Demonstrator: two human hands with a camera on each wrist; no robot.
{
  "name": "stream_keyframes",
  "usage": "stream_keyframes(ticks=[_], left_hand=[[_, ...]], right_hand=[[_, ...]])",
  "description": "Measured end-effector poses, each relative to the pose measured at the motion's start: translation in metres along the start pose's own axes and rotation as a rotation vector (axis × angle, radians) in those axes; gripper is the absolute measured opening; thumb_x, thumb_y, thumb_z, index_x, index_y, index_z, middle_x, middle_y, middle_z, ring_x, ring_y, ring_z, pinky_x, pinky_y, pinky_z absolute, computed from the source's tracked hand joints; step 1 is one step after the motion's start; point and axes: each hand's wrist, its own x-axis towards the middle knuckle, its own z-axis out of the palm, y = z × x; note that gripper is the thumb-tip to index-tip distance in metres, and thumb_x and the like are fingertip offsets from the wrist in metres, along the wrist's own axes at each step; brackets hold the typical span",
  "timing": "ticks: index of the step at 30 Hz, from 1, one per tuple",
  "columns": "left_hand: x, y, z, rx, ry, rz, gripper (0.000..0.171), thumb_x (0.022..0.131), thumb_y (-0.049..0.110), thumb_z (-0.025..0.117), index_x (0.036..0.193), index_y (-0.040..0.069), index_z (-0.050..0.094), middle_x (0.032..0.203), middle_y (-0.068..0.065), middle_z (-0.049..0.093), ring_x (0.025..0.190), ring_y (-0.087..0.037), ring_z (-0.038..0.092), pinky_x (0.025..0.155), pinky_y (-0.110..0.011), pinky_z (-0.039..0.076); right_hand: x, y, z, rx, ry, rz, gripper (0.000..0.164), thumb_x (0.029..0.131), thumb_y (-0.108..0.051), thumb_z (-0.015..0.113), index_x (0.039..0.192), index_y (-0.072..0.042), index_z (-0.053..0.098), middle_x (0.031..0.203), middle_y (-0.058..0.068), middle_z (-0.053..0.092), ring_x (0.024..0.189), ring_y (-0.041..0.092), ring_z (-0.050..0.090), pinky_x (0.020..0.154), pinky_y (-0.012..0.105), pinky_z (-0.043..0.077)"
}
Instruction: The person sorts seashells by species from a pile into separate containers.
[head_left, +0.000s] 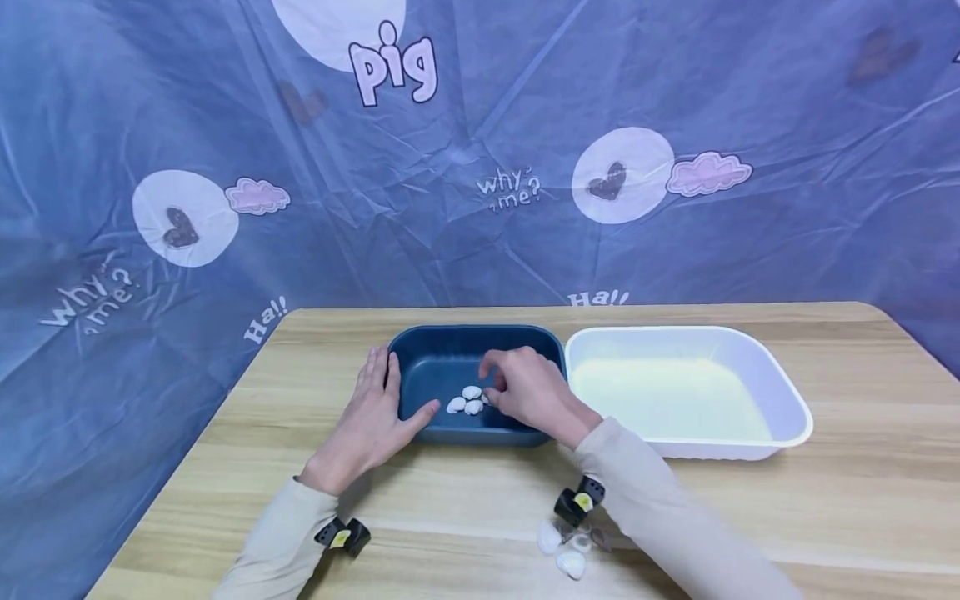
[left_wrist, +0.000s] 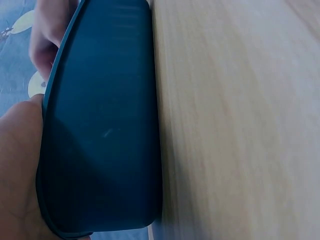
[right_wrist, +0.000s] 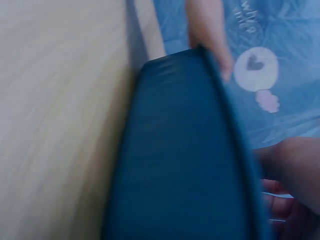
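Note:
Several white seashells (head_left: 472, 407) lie clustered inside a dark blue tray (head_left: 450, 436). My left hand (head_left: 375, 425) rests on the tray's left end, its fingers extended along the rim and the thumb reaching over the front edge. Over the tray's right half is my right hand (head_left: 528, 392), with bent fingers and a gap between index finger and thumb. The thumb tip is beside the shells and partly covers one; no shell shows held between the fingers. Both wrist views show the tray's outer front wall, which hides the shells there.
A white tray (head_left: 731, 448) adjoins the blue one on its right. More shells (head_left: 571, 564) lie on the wooden table (head_left: 450, 517) near its front, partly behind the right wrist camera. A printed blue cloth (head_left: 450, 250) hangs behind the table.

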Motion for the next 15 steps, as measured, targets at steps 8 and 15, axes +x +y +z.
stream_keyframes(ticks=[8, 15], left_hand=[[0.0, -0.001, -0.001, 0.009, -0.012, -0.011, 0.105, 0.09, 0.069, 0.042, 0.148, -0.013, 0.011, 0.158, -0.028, 0.0, 0.146, -0.038, -0.004, 0.117, -0.051, 0.008], [0.001, 0.0, -0.001, 0.004, -0.012, -0.001, 0.105, 0.091, 0.068, 0.044, 0.148, -0.013, 0.011, 0.158, -0.027, -0.001, 0.146, -0.039, -0.003, 0.117, -0.051, 0.008]], right_hand=[[-0.04, 0.005, -0.029, 0.045, 0.076, -0.134, 0.012, 0.081, -0.009, 0.075, 0.092, -0.009, 0.07, 0.063, -0.011, 0.052, 0.055, 0.002, 0.045, 0.051, 0.021, 0.041], [-0.077, 0.008, -0.035, 0.041, 0.085, -0.207, 0.015, 0.078, -0.006, 0.076, 0.09, -0.01, 0.07, 0.064, -0.015, 0.05, 0.055, -0.003, 0.042, 0.051, 0.017, 0.042]])
